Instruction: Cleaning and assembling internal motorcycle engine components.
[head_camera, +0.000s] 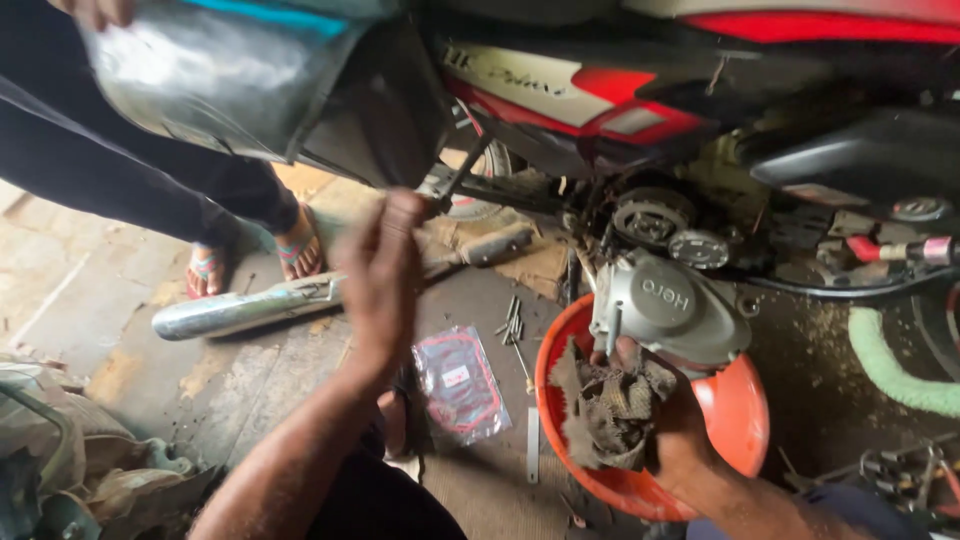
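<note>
Cover (668, 310), grey cast metal and kinda grimy, sits over the orange basin (745, 415) beside the bike's open engine (655, 218), with the right hand (672, 425) clutching a dirty rag (612, 410) against its underside. Left hand (382, 275) is raised with fingers loosely curled around nothing, blurry though. Rag hides the right fingers.

a grey metal engine cover (668, 310) sits tilted over the rim of a round orange bowl (740, 420) on the floor, right beside the motorbike. it is smooth and rounded, with a small pipe on its left side. a dirty brown rag (612, 408), crumpled and ragged, touches its bottom edge and hangs into the bowl.
</note>
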